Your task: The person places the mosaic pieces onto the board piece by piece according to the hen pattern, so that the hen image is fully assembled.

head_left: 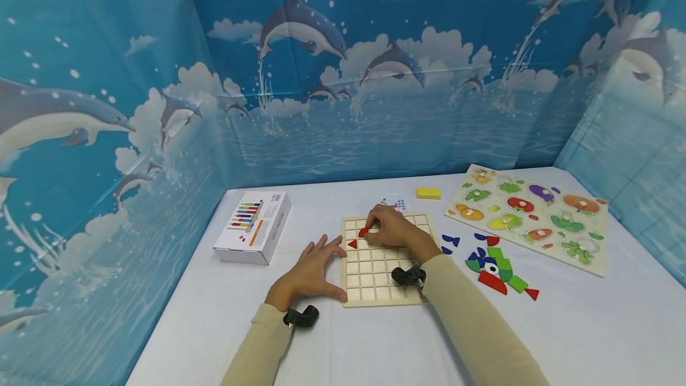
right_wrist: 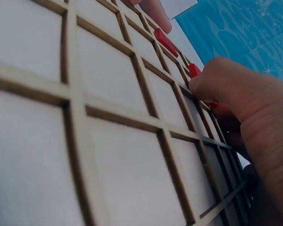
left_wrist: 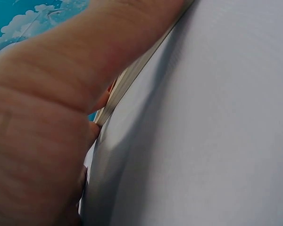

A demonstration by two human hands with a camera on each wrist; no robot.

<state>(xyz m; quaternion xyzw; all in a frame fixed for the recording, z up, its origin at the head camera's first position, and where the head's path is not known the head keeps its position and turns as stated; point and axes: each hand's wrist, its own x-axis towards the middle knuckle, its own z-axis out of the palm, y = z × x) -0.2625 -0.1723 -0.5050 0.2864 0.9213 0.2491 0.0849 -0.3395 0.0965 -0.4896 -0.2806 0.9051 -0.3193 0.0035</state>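
Note:
A square wooden grid board (head_left: pixel 367 294) lies on the white cloth. My left hand (head_left: pixel 311 270) spreads along its left side, thumb at the near corner and fingertips at the edge farther up; in the left wrist view the thumb (left_wrist: pixel 127 42) crosses over the board's side. Over the upper left cells, my right hand (head_left: pixel 393 230) pinches a red piece (head_left: pixel 363 232) between thumb and fingers, which partly cover it. Just below and left of that piece, a small red triangle (head_left: pixel 352 244) sits on the board. Both red pieces also show in the right wrist view.
Blue, green and red shaped pieces (head_left: pixel 493 270) lie loose right of the board. Farther right is a vegetable puzzle board (head_left: pixel 509 232). Behind stand a yellow block (head_left: pixel 428 193) and a printed card (head_left: pixel 393 200). A white box (head_left: pixel 253 228) lies at the left.

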